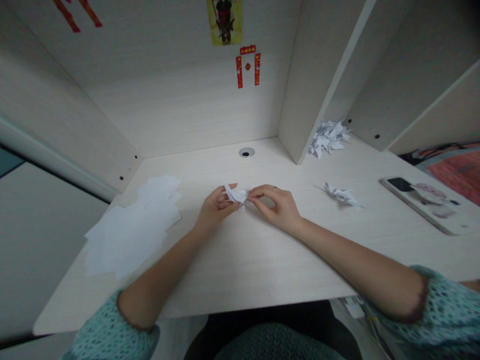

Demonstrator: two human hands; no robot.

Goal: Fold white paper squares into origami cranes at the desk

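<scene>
Over the middle of the desk, a small folded piece of white paper (236,195) is held between both hands. My left hand (217,204) pinches its left side, with the thumb in front and fingers behind; one pointed flap sticks up there. My right hand (275,202), with a ring on one finger, grips the paper's right end between thumb and fingertips. What exact shape the paper has is too small to tell. Left of my left hand lies a spread pile of white paper sheets (131,235). Right of my right hand sits a small cluster of folded white paper pieces (340,194).
A larger heap of folded white paper (328,137) lies beyond the upright divider panel (318,75). A phone in a patterned case (427,205) rests at the right. The back panel has a round cable hole (246,152) in the desk before it, and red stickers (248,66) on it.
</scene>
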